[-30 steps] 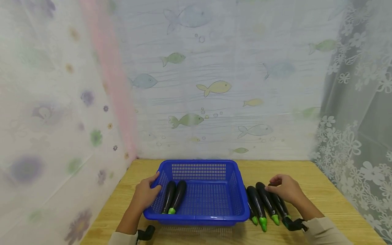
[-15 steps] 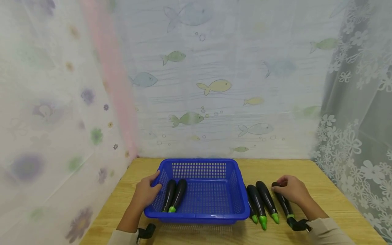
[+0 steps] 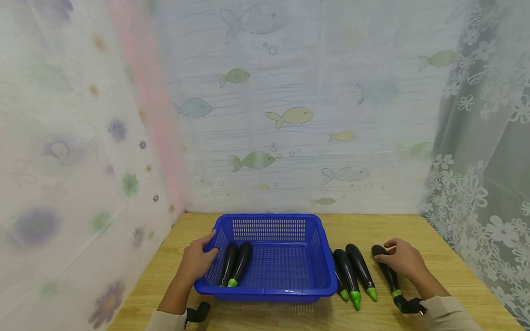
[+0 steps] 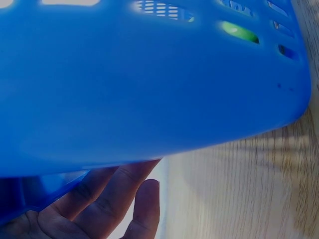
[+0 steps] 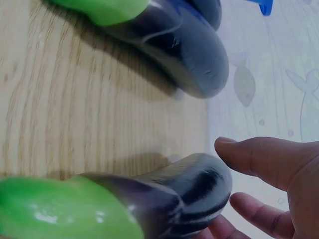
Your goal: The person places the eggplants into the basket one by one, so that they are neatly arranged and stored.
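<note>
A blue plastic basket stands on the table, with two dark eggplants lying side by side at its left inside. My left hand grips the basket's left rim; in the left wrist view its fingers reach under the rim against the outer wall. To the right of the basket, three eggplants lie close together, green stem ends toward me. Apart from them lies another eggplant, its rounded far end between the thumb and fingers of my right hand. The right thumb tip is right at the eggplant's dark skin.
The wooden table ends at a fish-patterned curtain behind. A flower-patterned sheet hangs along the left side and a white floral curtain on the right. Wrist camera mounts sit low beside each wrist.
My right hand has moved right, and the outermost eggplant has shifted right with it, opening a gap to the other three. The left hand and basket hold still.
</note>
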A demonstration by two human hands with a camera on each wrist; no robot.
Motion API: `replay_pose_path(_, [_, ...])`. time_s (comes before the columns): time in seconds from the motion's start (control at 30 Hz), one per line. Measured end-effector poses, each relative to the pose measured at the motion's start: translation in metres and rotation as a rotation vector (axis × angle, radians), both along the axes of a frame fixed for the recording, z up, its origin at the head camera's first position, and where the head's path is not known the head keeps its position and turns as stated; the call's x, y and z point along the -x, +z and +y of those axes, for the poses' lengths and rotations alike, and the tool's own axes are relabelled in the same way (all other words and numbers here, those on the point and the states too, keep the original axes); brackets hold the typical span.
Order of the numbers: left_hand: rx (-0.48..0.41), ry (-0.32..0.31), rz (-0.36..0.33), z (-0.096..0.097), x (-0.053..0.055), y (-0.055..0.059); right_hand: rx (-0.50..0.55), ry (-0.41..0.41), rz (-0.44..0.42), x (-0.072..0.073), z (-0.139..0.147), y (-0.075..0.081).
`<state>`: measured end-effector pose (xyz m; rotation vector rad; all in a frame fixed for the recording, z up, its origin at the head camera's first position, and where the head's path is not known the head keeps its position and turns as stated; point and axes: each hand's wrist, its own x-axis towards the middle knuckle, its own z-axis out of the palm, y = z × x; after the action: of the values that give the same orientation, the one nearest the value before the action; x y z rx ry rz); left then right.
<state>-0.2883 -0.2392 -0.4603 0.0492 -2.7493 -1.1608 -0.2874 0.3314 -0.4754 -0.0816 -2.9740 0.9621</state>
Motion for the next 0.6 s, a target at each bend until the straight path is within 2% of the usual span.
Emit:
replay_pose_path(0.3, [0.016,-0.003,0.015,-0.001,0.001,-0.001,0.003,-0.009,-0.02,0.003,0.011,-0.005])
replay_pose_path(0.6, [0.02,-0.004,0.02,-0.002,0.002,-0.003,0.041,-0.015,-0.03,0.002,0.011,0.001])
